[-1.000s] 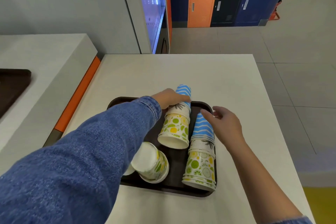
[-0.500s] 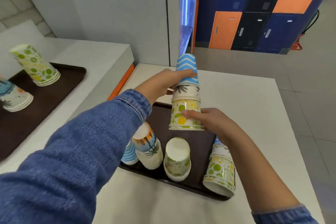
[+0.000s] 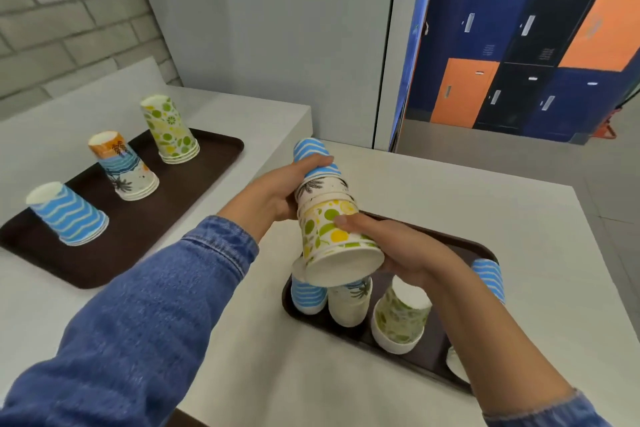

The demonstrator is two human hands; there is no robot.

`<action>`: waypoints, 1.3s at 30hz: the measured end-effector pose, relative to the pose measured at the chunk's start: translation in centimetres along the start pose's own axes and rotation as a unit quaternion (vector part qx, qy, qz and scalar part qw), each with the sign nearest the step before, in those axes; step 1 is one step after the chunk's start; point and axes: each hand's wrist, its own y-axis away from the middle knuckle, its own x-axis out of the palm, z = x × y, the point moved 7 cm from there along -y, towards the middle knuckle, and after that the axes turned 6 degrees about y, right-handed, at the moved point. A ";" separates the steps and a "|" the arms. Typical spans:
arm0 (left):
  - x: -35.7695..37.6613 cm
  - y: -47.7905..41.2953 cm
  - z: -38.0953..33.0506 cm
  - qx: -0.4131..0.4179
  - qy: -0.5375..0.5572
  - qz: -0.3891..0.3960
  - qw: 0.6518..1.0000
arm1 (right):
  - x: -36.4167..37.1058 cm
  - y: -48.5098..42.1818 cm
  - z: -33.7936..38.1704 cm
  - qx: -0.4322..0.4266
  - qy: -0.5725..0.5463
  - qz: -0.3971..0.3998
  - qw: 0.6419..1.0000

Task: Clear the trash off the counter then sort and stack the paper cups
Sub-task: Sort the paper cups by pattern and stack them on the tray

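I hold a mixed nested cup stack (image 3: 329, 215) tilted above the near brown tray (image 3: 460, 246). My left hand (image 3: 277, 191) grips its upper part, fingers over the blue wave cup and the palm-print cup. My right hand (image 3: 391, 246) grips the lime-print cup at the open bottom end. Under the stack, upside down on the tray, stand a blue wave cup (image 3: 308, 295), a palm-print cup (image 3: 349, 302) and a lime-print cup (image 3: 401, 319). Another blue-topped stack (image 3: 490, 279) lies behind my right forearm, mostly hidden.
A second brown tray (image 3: 166, 204) on the left counter carries sorted upside-down stacks: blue wave (image 3: 67, 215), palm and orange print (image 3: 124, 166), lime print (image 3: 169, 130). A grey cabinet wall rises behind; lockers and open floor lie to the right past the counter edge.
Both hands lifted the mixed stack off the near tray and tilted its open end toward me. The view swung left, so the left tray with its sorted stacks is now fully in view.
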 end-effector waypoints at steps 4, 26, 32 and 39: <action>-2.4 0.6 0.8 -0.024 0.042 -0.013 0.999 | 2.2 -0.3 0.1 -0.007 -0.058 0.047 0.997; -3.6 3.5 -0.4 0.073 0.071 0.073 0.992 | 3.6 -1.5 1.6 -0.042 -0.003 0.078 0.996; -2.4 7.2 -4.8 0.204 -0.017 0.085 0.975 | 3.7 -1.0 4.8 -0.106 0.046 0.069 0.991; -2.1 9.6 -5.3 0.265 -0.068 0.084 0.958 | 4.8 -0.3 4.9 -0.136 0.062 0.068 0.986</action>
